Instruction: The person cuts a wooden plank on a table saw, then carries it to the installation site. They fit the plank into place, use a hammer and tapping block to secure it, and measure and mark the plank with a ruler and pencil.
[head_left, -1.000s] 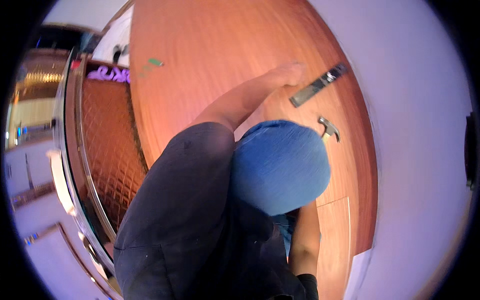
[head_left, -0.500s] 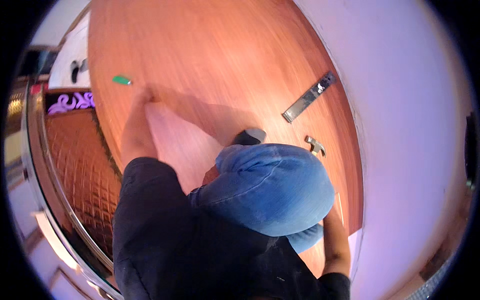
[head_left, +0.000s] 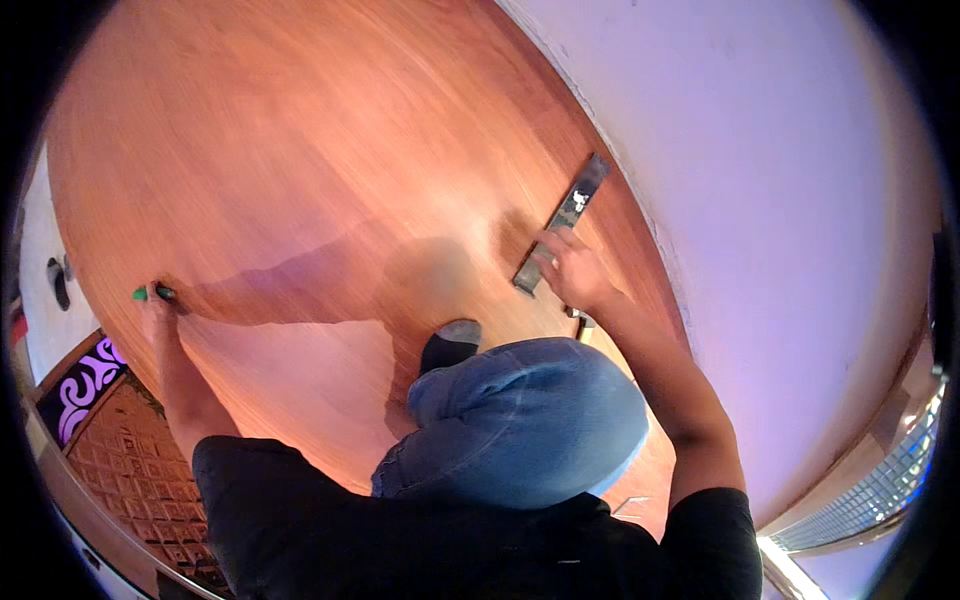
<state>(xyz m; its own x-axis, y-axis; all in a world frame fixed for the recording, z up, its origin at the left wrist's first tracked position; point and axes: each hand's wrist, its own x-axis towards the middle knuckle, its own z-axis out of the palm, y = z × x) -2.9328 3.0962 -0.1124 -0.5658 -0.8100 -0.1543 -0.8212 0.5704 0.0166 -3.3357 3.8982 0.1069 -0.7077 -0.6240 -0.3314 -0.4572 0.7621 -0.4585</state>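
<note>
My left hand [head_left: 157, 308] is stretched far out to the left, low at the wood-look floor. Its fingers are closed round a small green object [head_left: 139, 294], mostly covered, so its kind does not show. On the right, my right hand [head_left: 575, 272] is over the near half of a flat dark bar [head_left: 570, 212]. The fingers are apart, and whether they touch the bar is hard to tell. Just below that wrist a hammer head [head_left: 577, 315] shows, with much of the hammer hidden by my forearm and knee.
A pale wall [head_left: 750, 200] runs along the right side of the wood-look floor [head_left: 300, 120]. My bent knee in jeans [head_left: 530, 420] and a dark sock [head_left: 450, 345] are in the middle. A brown quilted piece of furniture [head_left: 135, 450] stands at the lower left.
My left hand has closed round the green object on the floor. My right hand has come up from beside my knee to the dark bar. The whole view has shifted.
</note>
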